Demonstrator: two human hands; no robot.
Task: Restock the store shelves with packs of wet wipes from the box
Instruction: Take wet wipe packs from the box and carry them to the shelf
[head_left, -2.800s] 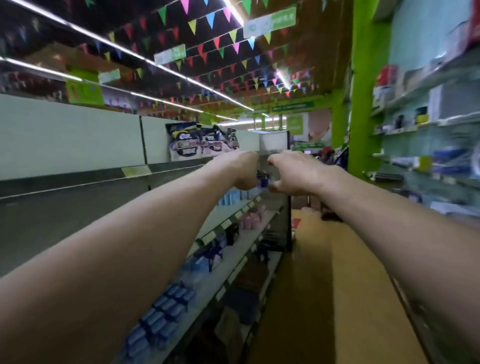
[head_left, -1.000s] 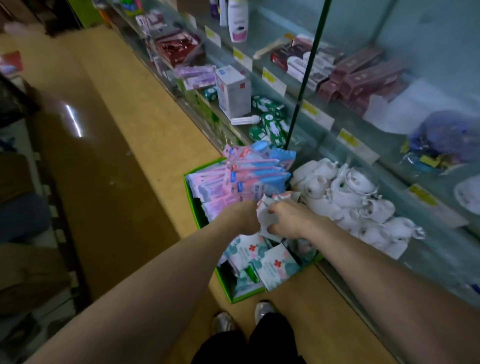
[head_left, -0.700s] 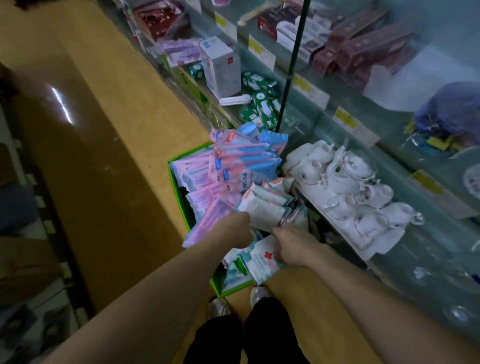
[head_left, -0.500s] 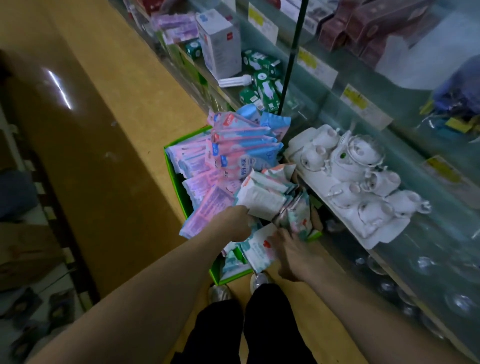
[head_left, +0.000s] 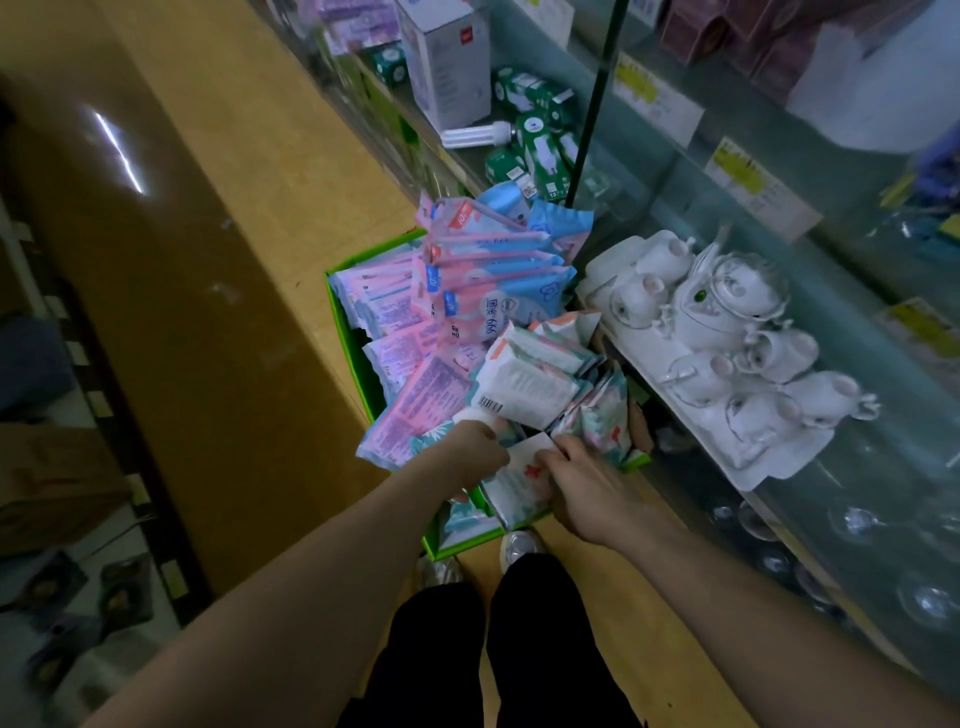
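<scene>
Looking straight down on a green box on the yellow floor, close against the foot of the store shelves at the right side. Box overfull with packs of wet wipes: pink and blue ones piled high at the far end, well above the rim, pink ones with printed text leaning out over the left wall, smaller white and teal ones at the near end.

Both hands low at the near end of the box. Right hand pinching with thumb and fingers the upper edge of a small pack marked with a red cross, the pack tilted, its lower corner over the near rim. Left hand curled into a fist against the left edge of the same pack, seemingly gripping it, fingertips hidden under the knuckles. Just above the left hand, a white pack with a barcode, lying across other packs.

On the lowest shelf, just right of the box, a white tea set: pot and cups on a white tray. Further along, past a dark upright post, green cartons and a bare white lamp on its side, beside a tall white carton. Yellow price labels on the shelf edges above.

Nearest the camera, two pale shoes just behind the near wall of the box, and black trousers.
</scene>
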